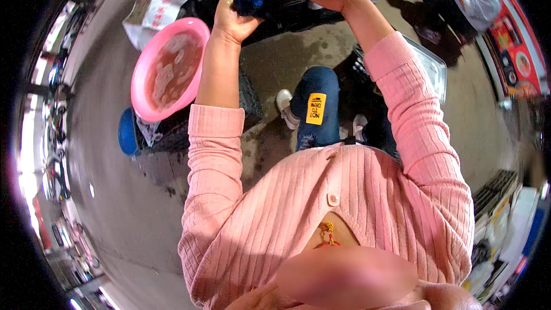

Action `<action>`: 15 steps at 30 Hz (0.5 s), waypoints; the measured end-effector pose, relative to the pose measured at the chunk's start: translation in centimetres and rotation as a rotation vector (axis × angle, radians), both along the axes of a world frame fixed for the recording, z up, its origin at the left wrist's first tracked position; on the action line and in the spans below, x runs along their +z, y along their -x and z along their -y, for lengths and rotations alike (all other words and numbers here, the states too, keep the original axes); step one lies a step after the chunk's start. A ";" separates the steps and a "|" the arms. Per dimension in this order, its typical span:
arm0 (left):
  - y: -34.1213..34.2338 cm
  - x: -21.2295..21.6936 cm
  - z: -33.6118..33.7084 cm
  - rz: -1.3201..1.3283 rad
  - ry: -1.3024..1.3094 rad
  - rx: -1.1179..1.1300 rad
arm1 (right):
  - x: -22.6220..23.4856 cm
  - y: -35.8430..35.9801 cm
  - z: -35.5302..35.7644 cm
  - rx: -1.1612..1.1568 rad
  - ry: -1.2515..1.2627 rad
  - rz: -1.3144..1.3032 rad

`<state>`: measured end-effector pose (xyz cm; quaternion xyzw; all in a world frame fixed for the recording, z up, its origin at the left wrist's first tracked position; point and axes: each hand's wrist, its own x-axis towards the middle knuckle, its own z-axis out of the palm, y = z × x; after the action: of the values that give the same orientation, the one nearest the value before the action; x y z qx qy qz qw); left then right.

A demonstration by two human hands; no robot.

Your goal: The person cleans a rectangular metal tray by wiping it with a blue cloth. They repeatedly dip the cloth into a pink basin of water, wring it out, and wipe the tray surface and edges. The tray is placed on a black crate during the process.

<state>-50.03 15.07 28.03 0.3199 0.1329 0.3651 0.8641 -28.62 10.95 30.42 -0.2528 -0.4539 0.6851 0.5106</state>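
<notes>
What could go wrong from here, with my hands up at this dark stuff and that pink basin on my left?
The pink basin holds murky liquid beside your left forearm; a knock might spill it. The floor has dark, damp-looking patches near your white shoe, so footing may be slippery. The dark, blue-sheened item at your left hand looks glossy and could slip, though your grip is hard to make out.

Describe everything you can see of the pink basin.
The pink basin is smooth, plastic-looking and rounded, with a broad rim, oval in this view. It stands open side up, apparently on a dark crate, left of the left forearm. Murky brownish liquid with pale, froth-like patches lies inside. Whether the forearm touches it is unclear.
</notes>
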 end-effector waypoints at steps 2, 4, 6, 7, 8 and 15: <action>-3.1 -0.8 1.0 -0.159 -0.098 0.007 | -2.4 -3.5 1.7 -0.128 0.035 -0.001; -6.9 -1.2 2.1 -0.375 -0.303 0.077 | -6.5 -7.6 3.2 -0.365 -0.151 0.219; -9.1 -3.2 0.7 -0.635 -0.621 0.259 | -7.1 -9.0 5.9 -0.474 -0.116 0.293; -11.0 -2.8 1.3 -0.700 -0.660 0.261 | -7.6 -10.4 7.2 -0.543 -0.088 0.327; -12.9 -2.2 2.8 -0.765 -0.699 0.257 | -8.4 -12.0 8.5 -0.575 -0.149 0.388; -23.8 -4.2 10.6 -1.111 -1.061 0.147 | -23.8 -17.2 12.4 -0.784 0.030 0.424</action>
<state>-26.27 4.46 23.85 0.8180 0.3752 0.2224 0.3750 -11.42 -1.48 6.59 -0.5479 -0.4084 0.3795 0.6237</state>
